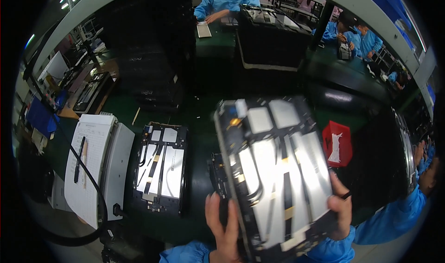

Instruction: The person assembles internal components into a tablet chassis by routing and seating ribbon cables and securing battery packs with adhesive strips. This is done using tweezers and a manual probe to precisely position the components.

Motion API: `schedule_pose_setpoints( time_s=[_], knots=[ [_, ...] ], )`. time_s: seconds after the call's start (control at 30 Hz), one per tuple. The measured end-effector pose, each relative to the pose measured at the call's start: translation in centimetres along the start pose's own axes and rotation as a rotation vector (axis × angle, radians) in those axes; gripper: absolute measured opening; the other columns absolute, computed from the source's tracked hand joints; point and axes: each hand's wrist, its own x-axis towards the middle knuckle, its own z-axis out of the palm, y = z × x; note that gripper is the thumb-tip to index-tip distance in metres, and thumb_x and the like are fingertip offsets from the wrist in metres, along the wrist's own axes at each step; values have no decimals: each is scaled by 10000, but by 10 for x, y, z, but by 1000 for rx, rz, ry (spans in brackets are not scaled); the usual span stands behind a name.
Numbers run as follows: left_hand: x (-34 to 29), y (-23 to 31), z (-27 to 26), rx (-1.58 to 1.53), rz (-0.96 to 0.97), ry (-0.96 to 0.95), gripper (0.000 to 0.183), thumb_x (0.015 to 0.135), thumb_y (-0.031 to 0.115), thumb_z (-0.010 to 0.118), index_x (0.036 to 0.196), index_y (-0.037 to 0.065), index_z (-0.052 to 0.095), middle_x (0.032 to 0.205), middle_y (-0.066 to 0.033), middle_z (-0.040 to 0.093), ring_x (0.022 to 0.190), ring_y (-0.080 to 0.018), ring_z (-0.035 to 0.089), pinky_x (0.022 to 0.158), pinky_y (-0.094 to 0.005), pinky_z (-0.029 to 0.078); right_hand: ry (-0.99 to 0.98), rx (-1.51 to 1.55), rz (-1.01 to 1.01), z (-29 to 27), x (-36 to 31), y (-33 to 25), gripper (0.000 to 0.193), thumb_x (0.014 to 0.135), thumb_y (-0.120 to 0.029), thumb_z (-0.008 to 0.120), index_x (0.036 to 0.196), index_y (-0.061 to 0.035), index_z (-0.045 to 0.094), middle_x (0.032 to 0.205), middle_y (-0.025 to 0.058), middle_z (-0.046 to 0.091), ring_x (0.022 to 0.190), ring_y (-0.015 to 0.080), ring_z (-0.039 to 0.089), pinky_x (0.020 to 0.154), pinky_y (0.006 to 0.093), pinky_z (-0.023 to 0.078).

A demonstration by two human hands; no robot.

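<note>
A tablet with its back off (278,170), showing silver battery cells, black flat cables and yellow tape, is raised and tilted in front of me, slightly blurred. My right hand (342,207) grips its lower right edge, thumb on the upper side. My left hand (223,223) is at its lower left edge, fingers stretched upward and apart; the tablet covers part of that hand, and whether it touches is unclear. Behind the raised tablet, another dark device part (217,172) is mostly hidden. A second opened tablet (160,168) lies on the green table to the left.
A white box (118,170) at left carries paper sheets (95,154), a black pen (79,158) and a cable. Stacked black trays (148,45) rise behind. A red bin (337,145) stands right of the tablet. A co-worker's sleeve (389,216) reaches in at right; another person sits opposite.
</note>
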Motion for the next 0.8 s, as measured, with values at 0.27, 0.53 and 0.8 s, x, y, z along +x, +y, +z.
schedule_pose_setpoints(
  time_s=[0.27, 0.53, 0.8],
  knots=[
    [62, -87, -59, 340, 119, 164, 659, 925, 491, 203, 1272, -40, 380, 1342, -208, 345, 1248, -303, 360, 1034, -373, 270, -69, 53, -321, 14, 153, -99, 582, 835, -285, 578, 1310, 3, 404, 1190, 178, 551, 989, 222, 612, 846, 351, 508],
    [48, -109, -63, 419, 265, 21, 628, 897, 531, 345, 1076, -43, 528, 1154, -213, 452, 1019, -306, 492, 900, -373, 398, -73, -270, -404, 28, 366, -158, 349, 809, -272, 650, 1112, -111, 588, 1012, 36, 628, 901, 165, 591, 811, 344, 501],
    [36, -118, -74, 712, 346, 156, 514, 902, 485, 352, 1019, 56, 610, 1238, -185, 332, 1173, -352, 341, 966, -450, 315, -103, -413, -242, 84, 370, -135, 288, 829, -297, 614, 1063, -129, 597, 804, 0, 587, 721, 112, 561, 613, 261, 479]
  ],
)
